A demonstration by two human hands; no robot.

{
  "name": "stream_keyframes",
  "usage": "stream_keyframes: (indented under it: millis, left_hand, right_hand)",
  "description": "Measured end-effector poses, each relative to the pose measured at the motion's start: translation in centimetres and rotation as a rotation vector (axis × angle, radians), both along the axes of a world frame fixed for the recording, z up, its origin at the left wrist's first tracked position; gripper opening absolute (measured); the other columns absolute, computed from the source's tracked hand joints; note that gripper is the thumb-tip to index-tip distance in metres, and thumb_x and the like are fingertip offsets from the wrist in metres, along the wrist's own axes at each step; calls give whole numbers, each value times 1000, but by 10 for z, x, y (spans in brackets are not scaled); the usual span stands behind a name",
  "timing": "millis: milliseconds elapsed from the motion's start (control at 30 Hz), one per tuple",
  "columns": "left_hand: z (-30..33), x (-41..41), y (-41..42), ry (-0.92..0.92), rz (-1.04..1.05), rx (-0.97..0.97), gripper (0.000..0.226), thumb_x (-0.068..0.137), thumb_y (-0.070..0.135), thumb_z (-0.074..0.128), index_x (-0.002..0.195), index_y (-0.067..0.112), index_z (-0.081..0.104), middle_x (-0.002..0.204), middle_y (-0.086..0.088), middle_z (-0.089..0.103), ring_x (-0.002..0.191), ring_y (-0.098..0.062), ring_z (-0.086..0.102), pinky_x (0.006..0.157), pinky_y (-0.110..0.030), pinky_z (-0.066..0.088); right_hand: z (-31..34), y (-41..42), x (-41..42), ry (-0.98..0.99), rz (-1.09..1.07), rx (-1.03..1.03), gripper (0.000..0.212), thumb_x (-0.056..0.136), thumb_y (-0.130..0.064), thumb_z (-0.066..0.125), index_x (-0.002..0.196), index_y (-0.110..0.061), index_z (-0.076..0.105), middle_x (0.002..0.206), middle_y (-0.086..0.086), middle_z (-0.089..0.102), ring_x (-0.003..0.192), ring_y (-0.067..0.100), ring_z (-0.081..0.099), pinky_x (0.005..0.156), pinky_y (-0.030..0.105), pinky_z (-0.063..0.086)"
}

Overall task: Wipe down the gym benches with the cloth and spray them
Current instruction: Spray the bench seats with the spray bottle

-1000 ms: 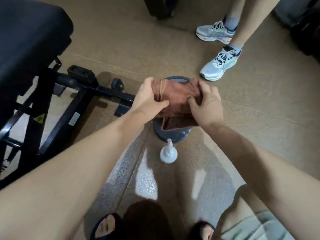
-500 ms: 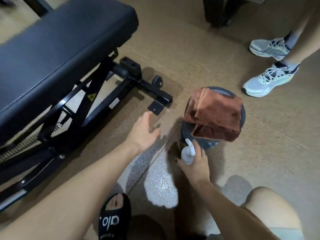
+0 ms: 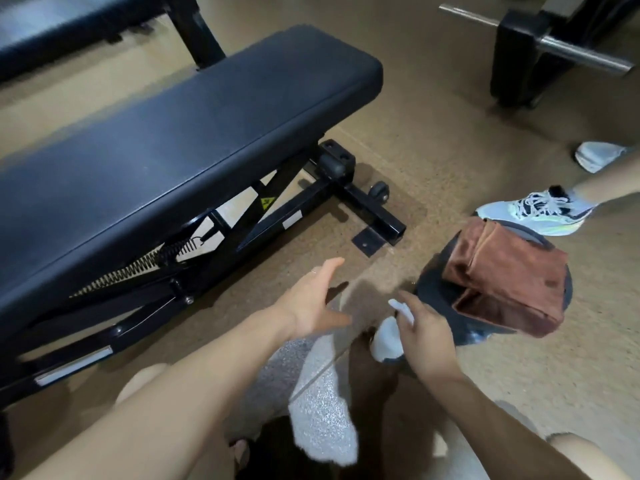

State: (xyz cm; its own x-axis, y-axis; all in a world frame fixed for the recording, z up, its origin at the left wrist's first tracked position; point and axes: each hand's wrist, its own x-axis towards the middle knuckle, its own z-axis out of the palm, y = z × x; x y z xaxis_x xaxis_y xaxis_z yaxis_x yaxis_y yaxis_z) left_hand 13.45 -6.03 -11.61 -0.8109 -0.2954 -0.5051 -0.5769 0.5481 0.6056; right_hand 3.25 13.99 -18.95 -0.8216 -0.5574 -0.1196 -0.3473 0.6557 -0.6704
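Observation:
A black padded gym bench (image 3: 180,133) on a black steel frame fills the left half of the view. A folded brown cloth (image 3: 509,275) lies on a dark round weight plate (image 3: 440,299) on the floor at the right. My right hand (image 3: 426,337) is closed around a small white spray bottle (image 3: 388,336), just left of the plate. My left hand (image 3: 311,303) hovers open and empty over the floor, between the bench frame and the bottle.
Another person's feet in pale sneakers (image 3: 533,211) stand just beyond the plate. A barbell bar (image 3: 571,50) and its black rack sit at the top right. A second bench (image 3: 69,26) lies at the top left. My knees and sandalled foot are at the bottom.
Both hands let go of the cloth, which now rests on the plate. My right hand dropped to the spray bottle and closed on it. The view swung left toward the bench.

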Motion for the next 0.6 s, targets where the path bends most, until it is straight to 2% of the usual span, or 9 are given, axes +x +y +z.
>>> stream_keyframes:
  millis: [67, 133, 200, 300, 400, 467, 533, 600]
  left_hand:
    - [-1, 6, -8, 23, -48, 16, 115, 76, 46, 87, 161, 34, 11, 165, 1, 28, 149, -19, 32, 120, -39, 33]
    - [-2, 7, -17, 40, -91, 39, 119, 69, 53, 88, 160, 32, 15, 161, 3, 37, 144, -16, 38, 118, -37, 35]
    - [0, 4, -25, 108, -84, 115, 110, 63, 57, 88, 153, 37, 28, 147, 4, 52, 132, -18, 53, 110, -45, 46]
    - [14, -3, -43, 326, 0, 91, 78, 63, 53, 83, 132, 36, 50, 120, 8, 64, 109, -14, 65, 87, -47, 57]
    - [34, -3, -68, 487, 50, -2, 58, 70, 53, 72, 121, 26, 60, 107, 6, 68, 103, -14, 67, 84, -44, 54]
    - [50, 2, -88, 419, 28, 14, 55, 66, 58, 69, 114, 32, 61, 105, 12, 69, 105, -12, 67, 90, -42, 55]
    - [61, 9, -106, 362, 13, 120, 58, 64, 50, 77, 118, 37, 62, 99, 22, 68, 105, -10, 68, 94, -39, 57]
    - [71, 14, -116, 339, -48, 116, 64, 66, 45, 82, 125, 39, 57, 101, 21, 66, 106, -8, 66, 95, -35, 56]
  right_hand:
    - [33, -21, 6, -60, -19, -100, 44, 95, -4, 64, 137, -18, 64, 111, 5, 72, 97, 18, 69, 79, 21, 46]
    - [76, -49, 14, -61, -36, -197, 41, 92, -6, 67, 130, -22, 67, 98, -6, 73, 85, -2, 67, 70, 8, 43]
    - [114, -77, 21, -54, -55, -283, 37, 90, -10, 68, 122, -29, 68, 89, -15, 70, 85, -7, 65, 67, 3, 42]
    - [157, -118, 28, -36, -125, -370, 33, 89, -14, 69, 115, -34, 70, 89, -20, 69, 89, -7, 63, 69, 2, 41]
    - [180, -149, 34, 7, -124, -471, 39, 82, -4, 73, 115, -25, 73, 90, -23, 68, 92, -7, 63, 77, 4, 44]
    - [185, -163, 37, 18, -8, -399, 52, 77, -9, 79, 124, -29, 69, 103, -18, 65, 104, 2, 61, 87, 16, 49]
    - [188, -174, 40, -32, 102, -291, 65, 74, -21, 83, 132, -37, 60, 117, -16, 56, 116, 8, 53, 94, 26, 49]
    - [192, -188, 44, -115, 121, -291, 64, 77, -22, 84, 132, -38, 57, 122, -15, 52, 118, 5, 50, 94, 20, 45]
